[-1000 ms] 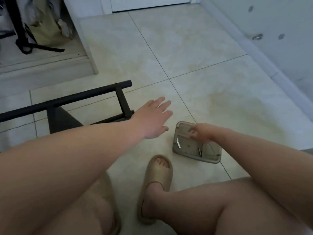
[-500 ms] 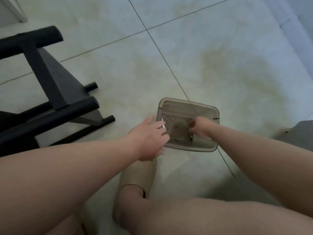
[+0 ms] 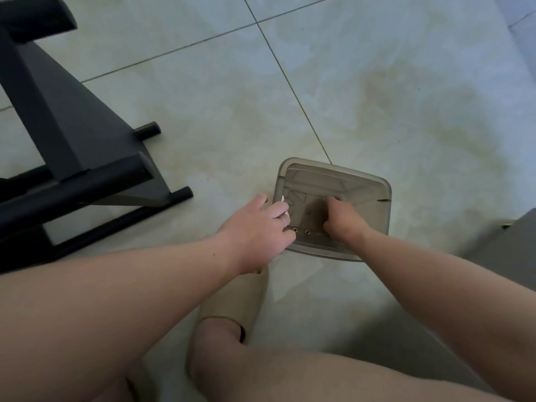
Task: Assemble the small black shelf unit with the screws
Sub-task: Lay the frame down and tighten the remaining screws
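Lying just left of R hand (image 3: 345, 221): screws (image 3: 307, 232).

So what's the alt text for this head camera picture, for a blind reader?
A person has both hands at a translucent tray on a tiled floor: the right hand curls inside it near two small metal fittings, the left hand lies at its left rim. A black shelf unit stands to the left.
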### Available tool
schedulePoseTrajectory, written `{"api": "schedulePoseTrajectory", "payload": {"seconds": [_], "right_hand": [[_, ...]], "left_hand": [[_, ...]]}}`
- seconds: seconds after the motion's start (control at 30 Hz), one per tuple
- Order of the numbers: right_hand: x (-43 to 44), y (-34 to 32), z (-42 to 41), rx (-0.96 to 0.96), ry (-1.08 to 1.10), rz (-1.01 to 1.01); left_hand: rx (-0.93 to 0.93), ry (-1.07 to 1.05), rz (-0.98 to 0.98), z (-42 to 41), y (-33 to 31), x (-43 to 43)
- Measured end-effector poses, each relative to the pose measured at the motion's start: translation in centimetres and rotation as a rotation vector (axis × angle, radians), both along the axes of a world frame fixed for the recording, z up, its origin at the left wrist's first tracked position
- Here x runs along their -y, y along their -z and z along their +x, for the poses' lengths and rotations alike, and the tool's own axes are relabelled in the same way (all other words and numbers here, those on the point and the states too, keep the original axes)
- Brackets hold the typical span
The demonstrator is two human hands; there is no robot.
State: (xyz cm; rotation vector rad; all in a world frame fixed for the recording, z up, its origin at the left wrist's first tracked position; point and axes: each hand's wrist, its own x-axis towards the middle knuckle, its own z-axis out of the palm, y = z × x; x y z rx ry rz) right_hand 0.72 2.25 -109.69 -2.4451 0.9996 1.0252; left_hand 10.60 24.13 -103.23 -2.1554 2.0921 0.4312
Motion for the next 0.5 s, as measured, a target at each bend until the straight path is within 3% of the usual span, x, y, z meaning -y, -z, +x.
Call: {"api": "schedulePoseTrajectory", "payload": {"seconds": [0.23, 0.37, 0.5], "right_hand": [[0.0, -3.8, 1.3, 0.11, 0.015, 0.01], [-0.6, -8.7, 4.0, 0.26, -0.015, 0.004], [-2.8, -15.5, 6.9, 0.479, 0.119, 0.129]], "left_hand": [[-0.01, -0.087, 0.066, 0.1, -2.0, -0.3], [-0.022, -0.076, 0.07, 2.1, -6.7, -2.0], [-0.015, -0.17, 0.118, 4.5, -12.8, -4.6]]}}
